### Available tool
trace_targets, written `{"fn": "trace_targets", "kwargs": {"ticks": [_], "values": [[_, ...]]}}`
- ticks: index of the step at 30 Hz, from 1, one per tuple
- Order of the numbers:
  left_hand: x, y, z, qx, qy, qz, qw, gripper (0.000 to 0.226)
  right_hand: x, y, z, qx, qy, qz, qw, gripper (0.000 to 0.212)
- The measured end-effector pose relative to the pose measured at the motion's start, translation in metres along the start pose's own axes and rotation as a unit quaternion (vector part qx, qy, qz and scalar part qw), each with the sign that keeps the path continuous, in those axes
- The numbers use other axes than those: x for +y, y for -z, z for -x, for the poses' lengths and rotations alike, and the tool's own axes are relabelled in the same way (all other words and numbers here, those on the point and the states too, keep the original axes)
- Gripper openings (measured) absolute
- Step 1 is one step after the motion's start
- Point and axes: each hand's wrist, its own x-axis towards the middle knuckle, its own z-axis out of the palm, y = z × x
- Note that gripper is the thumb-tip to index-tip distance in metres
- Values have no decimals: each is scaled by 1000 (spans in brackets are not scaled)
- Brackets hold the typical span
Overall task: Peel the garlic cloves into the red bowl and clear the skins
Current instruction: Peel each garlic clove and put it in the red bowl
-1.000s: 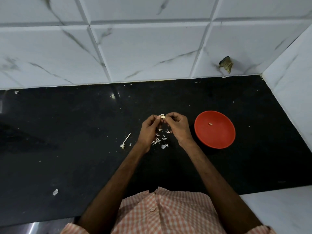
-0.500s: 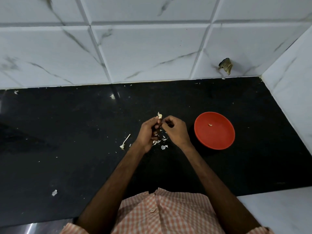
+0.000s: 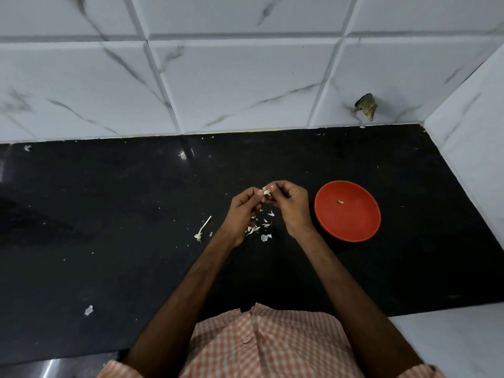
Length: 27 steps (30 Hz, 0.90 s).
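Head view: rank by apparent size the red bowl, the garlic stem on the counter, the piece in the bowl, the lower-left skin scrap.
1. Round red plastic bowl
2. Thin pale garlic stem
3. White skin scrap and small pale garlic piece: alike; scrap sits nearer, unranked.

Home kitchen corner: black stone counter [image 3: 109, 214], white marble-look wall tiles [image 3: 231, 83], garlic skins [image 3: 261, 227] scattered.

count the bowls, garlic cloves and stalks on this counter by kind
Round red plastic bowl: 1
Pale garlic cloves: 2, a clove in the bowl and a held clove pinched by left hand and right hand
Thin pale stalk on the black counter: 1
Total: 4
Skin flakes: too small to count
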Motion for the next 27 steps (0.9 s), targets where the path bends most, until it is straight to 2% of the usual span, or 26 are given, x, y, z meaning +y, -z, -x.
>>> {"fn": "trace_targets", "kwargs": {"ticks": [5,10,14,21,24,27], "values": [[-3,2,0,-20,-21,-19,999,28,1,0,2,-12,-65,-76,995,9],[-4,3,0,-6,-27,-6,1000,27,-1,2,3,-23,-17,6,1000,8],[-6,6,-3,-5,-33,-6,999,28,3,0,5,-27,-27,30,999,9],[-13,10,-7,17,3,22,1000,26,-4,0,4,6,-94,-105,990,12],[-21,12,-11,58,8,0,998,27,-6,4,4,17,-112,-152,982,11],[-31,16,-16,80,-21,-53,995,24,-6,7,3,15,-118,-171,978,12]]}}
